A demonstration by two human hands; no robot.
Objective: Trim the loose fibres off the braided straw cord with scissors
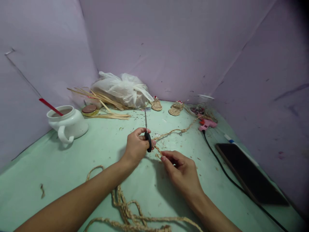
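My left hand (136,146) is closed around the black handles of a pair of scissors (146,130), whose blades point away from me, toward the back wall. My right hand (180,170) pinches a braided straw rope (173,131) just below the scissor handles. The rope runs from my fingers toward the pink glue gun at the back right. More of the same braided rope (130,209) lies coiled on the green table top between my forearms.
A white pot (69,124) with a red-handled tool stands at the left. Straw strips (101,100), a white plastic bag (123,88) and two small woven sandals (166,107) lie at the back. A pink glue gun (206,124) with black cord and a dark tablet (248,174) lie right.
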